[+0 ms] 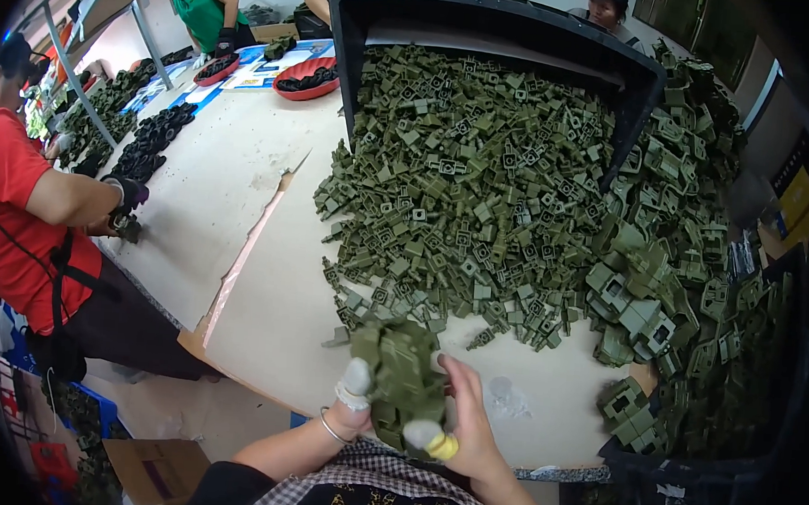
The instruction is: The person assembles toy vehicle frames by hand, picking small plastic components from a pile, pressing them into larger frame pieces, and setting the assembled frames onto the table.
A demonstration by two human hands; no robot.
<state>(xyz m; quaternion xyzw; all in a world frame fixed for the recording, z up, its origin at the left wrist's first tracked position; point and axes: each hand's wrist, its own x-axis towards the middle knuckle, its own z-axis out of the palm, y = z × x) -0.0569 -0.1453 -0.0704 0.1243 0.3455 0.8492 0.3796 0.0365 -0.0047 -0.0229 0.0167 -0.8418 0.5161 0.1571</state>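
Note:
Close to my body, above the table's front edge, I hold an olive-green plastic toy vehicle body [401, 368] between both hands. My left hand [348, 414] grips its left side, a white cover on the thumb and a bangle at the wrist. Round its right side closes my right hand [470, 427], with a yellow band and a pale cover on the thumb. Fingers under the part are hidden, and its outline is a little blurred. Just beyond it spreads a large heap of small olive-green plastic pieces [473, 192], spilling from a tipped black bin [502, 18].
Larger green shells [646, 309] pile up along the right. Red bowls of black parts, one a red bowl [306, 82], stand at the far left. A co-worker in a red shirt [18, 210] handles a part on the left; another in green [202, 4] stands behind. A cardboard box [158, 471] sits below.

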